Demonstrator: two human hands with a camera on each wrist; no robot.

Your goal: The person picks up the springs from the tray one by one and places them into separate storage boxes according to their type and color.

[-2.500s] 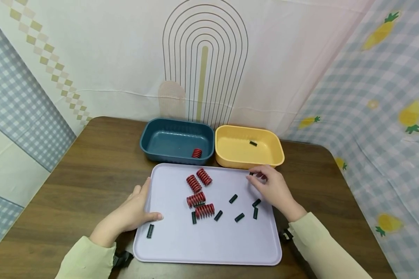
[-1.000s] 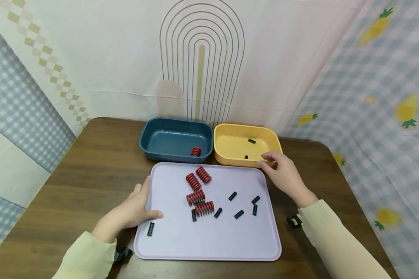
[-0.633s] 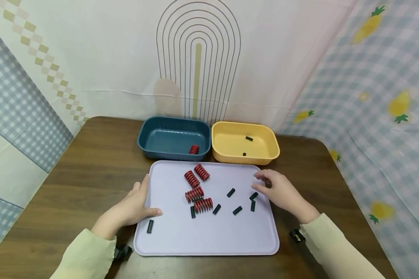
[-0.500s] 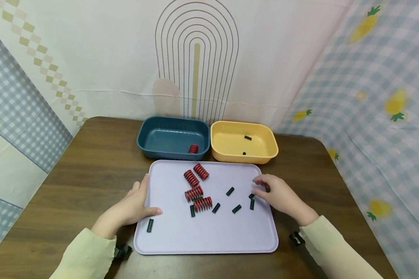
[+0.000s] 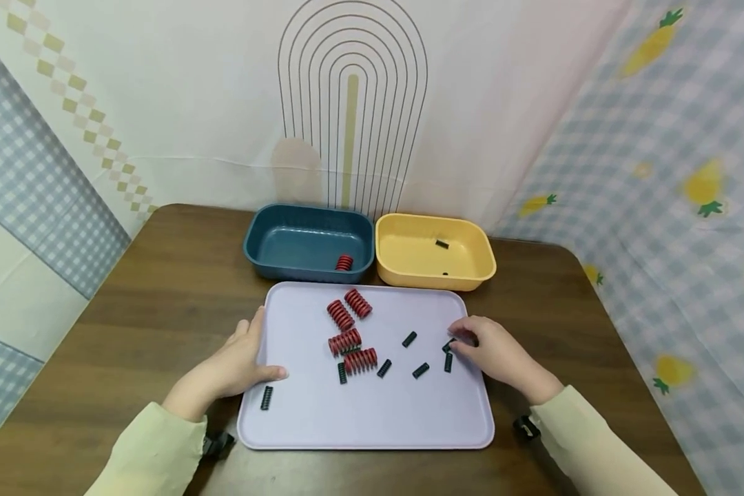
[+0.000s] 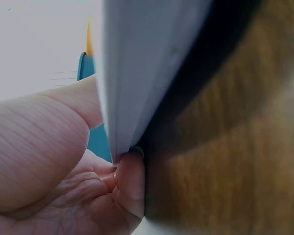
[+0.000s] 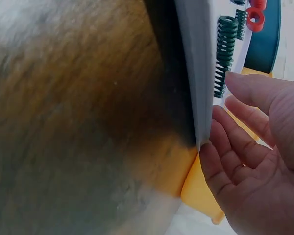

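My left hand grips the left edge of the pale lilac tray. Its thumb lies over the rim; in the left wrist view a curled fingertip meets the underside. At the tray's right side, my right hand reaches down to a dark green coil spring. In the right wrist view the thumb tip is right at this spring, with the index finger apart from the thumb. A second green spring lies just below. More green springs and several thicker red springs lie on the tray.
Behind the tray stand a dark blue bin with a red spring inside and a yellow bin with two green springs, side by side. The brown wooden table meets a patterned cloth backdrop.
My right hand let a green spring go into the yellow bin, then came back down to another green spring at the tray's right side. My left hand keeps its grip on the tray.
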